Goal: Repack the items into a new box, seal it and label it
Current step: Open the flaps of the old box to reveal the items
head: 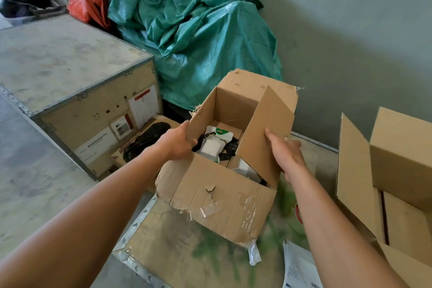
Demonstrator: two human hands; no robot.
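Two hands steady the torn box point(217, 194): left hand point(180, 141) clasps its left wall rim; right hand point(286, 154) lies on the right flap, closure behind it unclear. Between them sit probably light, slick pouches point(216, 145). Cardboard looks limp; support underneath.
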